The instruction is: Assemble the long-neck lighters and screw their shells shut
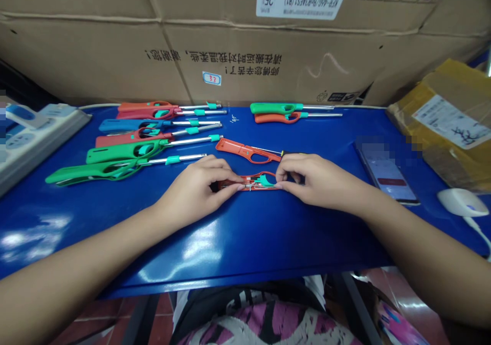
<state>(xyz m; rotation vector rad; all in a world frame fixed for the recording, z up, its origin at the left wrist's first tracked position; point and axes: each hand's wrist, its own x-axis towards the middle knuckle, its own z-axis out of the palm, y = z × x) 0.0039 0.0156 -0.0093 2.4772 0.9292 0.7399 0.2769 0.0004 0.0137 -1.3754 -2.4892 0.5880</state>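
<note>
An open orange lighter half-shell (253,183) with a teal trigger and small inner parts lies on the blue table (245,242), and both hands hold it. My left hand (199,189) pinches its left end with curled fingers. My right hand (314,178) pinches its right end, fingertips by the teal trigger. Just behind it lies a second orange half-shell (249,151) with a thin rod. Several finished long-nosed lighters (134,140), orange, blue and green with metal tubes, lie in a row at the left. Two more lighters (284,112), green and orange, lie at the back.
Large cardboard boxes (230,38) wall off the back of the table. A white power strip (34,135) sits at the left edge. A phone (387,173), a white device with a cable (462,201) and a yellow-brown parcel (445,125) lie at the right.
</note>
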